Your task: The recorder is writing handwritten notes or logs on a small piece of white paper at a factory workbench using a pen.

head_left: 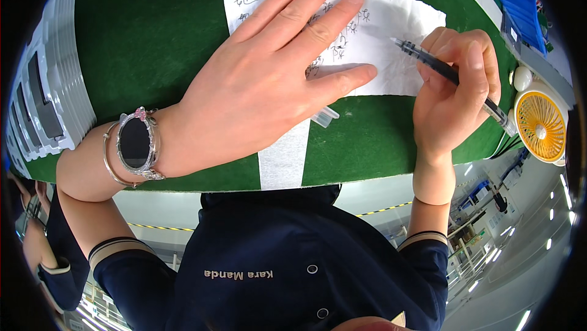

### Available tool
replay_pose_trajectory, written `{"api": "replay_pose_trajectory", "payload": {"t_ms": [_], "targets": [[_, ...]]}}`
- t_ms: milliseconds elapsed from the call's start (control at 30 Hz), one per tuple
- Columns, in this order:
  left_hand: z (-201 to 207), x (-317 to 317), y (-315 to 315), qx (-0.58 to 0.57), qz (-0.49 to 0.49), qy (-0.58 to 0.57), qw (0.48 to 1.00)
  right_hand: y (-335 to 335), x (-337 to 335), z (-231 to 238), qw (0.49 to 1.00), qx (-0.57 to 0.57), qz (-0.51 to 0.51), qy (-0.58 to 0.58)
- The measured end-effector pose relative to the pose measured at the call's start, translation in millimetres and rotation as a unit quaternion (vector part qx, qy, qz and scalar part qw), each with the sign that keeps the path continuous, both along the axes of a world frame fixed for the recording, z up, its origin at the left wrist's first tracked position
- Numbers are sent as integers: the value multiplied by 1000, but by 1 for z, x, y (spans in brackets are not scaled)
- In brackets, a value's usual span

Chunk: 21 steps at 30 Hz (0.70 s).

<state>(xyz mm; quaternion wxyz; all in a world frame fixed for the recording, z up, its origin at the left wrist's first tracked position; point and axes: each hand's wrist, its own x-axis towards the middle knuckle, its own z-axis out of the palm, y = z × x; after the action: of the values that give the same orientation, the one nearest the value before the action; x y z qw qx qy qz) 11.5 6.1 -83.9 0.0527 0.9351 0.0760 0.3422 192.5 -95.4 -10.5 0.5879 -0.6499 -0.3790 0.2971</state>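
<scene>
A torn white sheet of paper (397, 10) with dark handwriting lies on the green table. My left hand (278, 74) rests flat across its left part, fingers spread, covering some of the writing. In my right hand (455, 86), at the paper's right end, a pen (437, 65) is gripped between thumb and fingers. Its tip points up and left over an unwritten part of the sheet; whether it touches the paper I cannot tell. Partly under my left hand, a small clear plastic piece, perhaps a pen cap (324, 117), lies by the paper's lower edge.
A stack of white plastic trays (64, 80) stands at the left table edge. On the right are a small fan (540, 126) with a yellow grille and a blue bin (520, 4). A pale strip (282, 163) crosses the green tabletop (140, 31). Another person's arm (40, 248) shows at lower left.
</scene>
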Motion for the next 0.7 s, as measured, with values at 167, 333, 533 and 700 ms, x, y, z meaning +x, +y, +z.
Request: {"api": "replay_pose_trajectory", "payload": {"t_ms": [167, 333, 533, 700], "targets": [[21, -3, 4, -70, -37, 68, 995, -2, 1, 2, 1000, -4, -6, -29], [48, -13, 9, -153, -79, 152, 973, -2, -7, 10, 997, -30, 4, -72], [64, -25, 7, -226, -103, 220, 943, -11, -4, 14, 984, -50, 146, -86], [58, -27, 6, -246, -103, 217, 939, -11, -24, 8, 986, -84, 145, -4]]}}
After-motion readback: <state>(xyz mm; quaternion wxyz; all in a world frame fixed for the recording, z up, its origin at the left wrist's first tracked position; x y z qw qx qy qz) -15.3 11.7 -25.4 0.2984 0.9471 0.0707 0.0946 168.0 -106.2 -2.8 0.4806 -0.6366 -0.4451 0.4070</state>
